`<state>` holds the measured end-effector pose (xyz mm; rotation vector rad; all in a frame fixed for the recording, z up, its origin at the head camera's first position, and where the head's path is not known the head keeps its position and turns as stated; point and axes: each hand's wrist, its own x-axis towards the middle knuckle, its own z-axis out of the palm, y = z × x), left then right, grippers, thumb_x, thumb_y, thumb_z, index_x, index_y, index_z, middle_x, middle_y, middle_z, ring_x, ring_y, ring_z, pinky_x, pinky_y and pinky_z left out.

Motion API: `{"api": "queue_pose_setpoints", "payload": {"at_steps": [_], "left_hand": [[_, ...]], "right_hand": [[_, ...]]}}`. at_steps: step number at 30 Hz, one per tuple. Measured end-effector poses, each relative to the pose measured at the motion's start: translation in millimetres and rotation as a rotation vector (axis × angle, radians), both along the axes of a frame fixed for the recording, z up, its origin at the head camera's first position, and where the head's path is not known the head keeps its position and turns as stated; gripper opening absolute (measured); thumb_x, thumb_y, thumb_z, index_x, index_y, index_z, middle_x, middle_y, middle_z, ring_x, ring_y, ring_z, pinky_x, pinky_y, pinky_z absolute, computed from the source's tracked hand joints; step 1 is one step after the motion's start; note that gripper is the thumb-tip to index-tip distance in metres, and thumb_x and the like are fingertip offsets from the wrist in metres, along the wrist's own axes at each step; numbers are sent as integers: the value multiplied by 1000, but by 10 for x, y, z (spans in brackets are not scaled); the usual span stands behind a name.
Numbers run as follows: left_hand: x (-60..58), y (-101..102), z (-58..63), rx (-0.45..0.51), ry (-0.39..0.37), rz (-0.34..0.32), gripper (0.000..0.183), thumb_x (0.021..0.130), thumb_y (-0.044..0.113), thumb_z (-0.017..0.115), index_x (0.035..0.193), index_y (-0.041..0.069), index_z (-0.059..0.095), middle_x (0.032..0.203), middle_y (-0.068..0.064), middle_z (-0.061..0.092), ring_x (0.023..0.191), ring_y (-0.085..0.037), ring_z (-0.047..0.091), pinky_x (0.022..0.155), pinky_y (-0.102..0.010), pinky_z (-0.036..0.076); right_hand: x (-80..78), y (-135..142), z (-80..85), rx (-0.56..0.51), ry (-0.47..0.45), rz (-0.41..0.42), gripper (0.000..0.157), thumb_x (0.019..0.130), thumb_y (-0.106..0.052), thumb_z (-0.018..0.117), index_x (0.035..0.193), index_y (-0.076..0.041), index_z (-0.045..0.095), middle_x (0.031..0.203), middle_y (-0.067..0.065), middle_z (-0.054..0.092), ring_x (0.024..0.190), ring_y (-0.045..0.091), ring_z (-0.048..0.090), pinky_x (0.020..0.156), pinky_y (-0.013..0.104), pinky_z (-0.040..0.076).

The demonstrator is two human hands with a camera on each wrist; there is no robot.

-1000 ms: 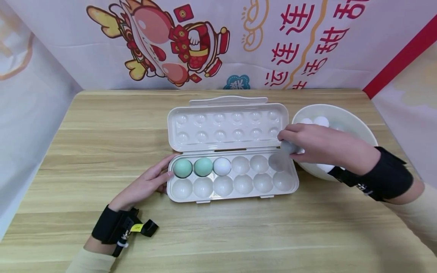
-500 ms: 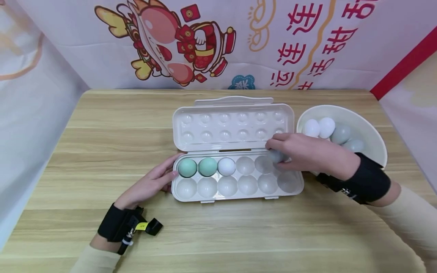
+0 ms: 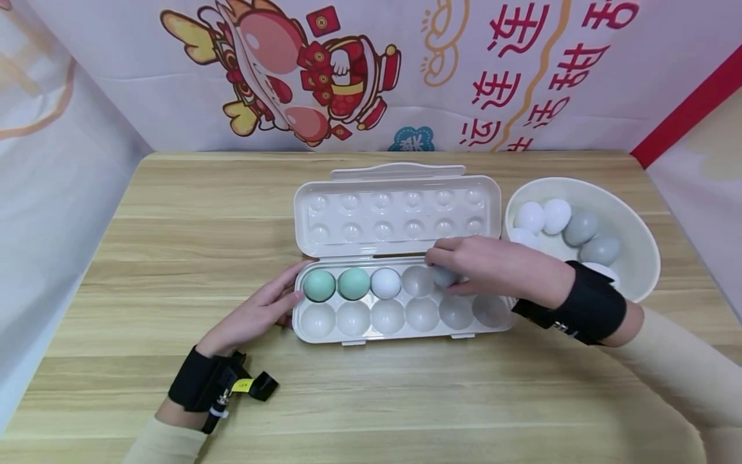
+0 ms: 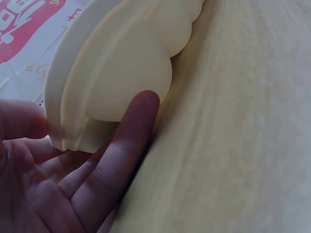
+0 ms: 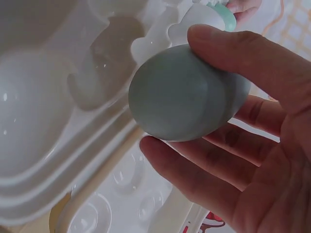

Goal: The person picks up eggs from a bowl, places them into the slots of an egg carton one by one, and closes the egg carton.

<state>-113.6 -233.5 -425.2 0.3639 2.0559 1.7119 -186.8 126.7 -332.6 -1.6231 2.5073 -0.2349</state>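
A white egg carton (image 3: 422,345) lies with its lid (image 3: 394,243) folded back on the wooden table. Its back row, from the left, holds two green eggs (image 3: 336,284) and one white egg (image 3: 385,283). My left hand (image 3: 252,316) grips the carton's left end; the left wrist view shows the thumb at the rim and a finger (image 4: 121,150) along the cup's underside. Over the back row, right of the white egg, my right hand (image 3: 493,264) holds a grey-blue egg (image 5: 180,94) between thumb and fingers. The hand partly covers that egg and the carton's right end.
To the right of the carton stands a cream bowl (image 3: 643,258) with several white eggs and grey-blue eggs (image 3: 581,228). Behind the table (image 3: 371,399) hangs a printed white cloth (image 3: 440,122).
My right hand has carried the grey-blue egg left, from beside the bowl to over the carton's back row. The left hand keeps its grip. The head view has shifted slightly.
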Motion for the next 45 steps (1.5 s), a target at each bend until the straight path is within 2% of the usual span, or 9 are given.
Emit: {"api": "queue_pose_setpoints", "payload": {"at_steps": [8, 17, 28, 37, 45], "left_hand": [[4, 6, 6, 1, 4, 0, 53, 104, 10, 41, 153, 7, 21, 137, -24, 37, 83, -18, 55, 63, -29, 50], [3, 4, 12, 4, 12, 1, 53, 104, 9, 41, 153, 7, 22, 138, -23, 37, 84, -18, 55, 63, -28, 49], [-2, 7, 8, 8, 10, 0, 53, 104, 9, 41, 153, 6, 21, 135, -24, 39, 82, -17, 55, 62, -29, 49], [0, 7, 12, -5, 13, 1, 52, 104, 9, 41, 153, 7, 22, 132, -23, 40, 78, -17, 54, 60, -28, 48], [-4, 9, 5, -8, 15, -1, 52, 104, 10, 41, 153, 8, 23, 130, -22, 41, 76, -17, 53, 60, -27, 47]], "right_hand": [[2, -94, -41, 39, 6, 2, 39, 74, -18, 86, 102, -7, 61, 95, 4, 62, 80, 17, 61, 71, 33, 52], [-23, -147, -60, 55, -47, -27, 41, 75, -21, 85, 107, -8, 62, 98, 3, 63, 79, 15, 59, 70, 33, 52], [-26, -158, -65, 12, -9, -6, 41, 75, -18, 85, 111, -9, 66, 105, 5, 56, 86, 17, 59, 70, 32, 53], [-40, -169, -56, 24, 6, -5, 44, 76, -20, 84, 114, -7, 66, 109, 8, 60, 93, 21, 59, 81, 37, 51], [-47, -165, -76, 14, 8, -1, 44, 76, -21, 84, 113, -6, 66, 107, 7, 63, 93, 20, 59, 81, 38, 50]]}}
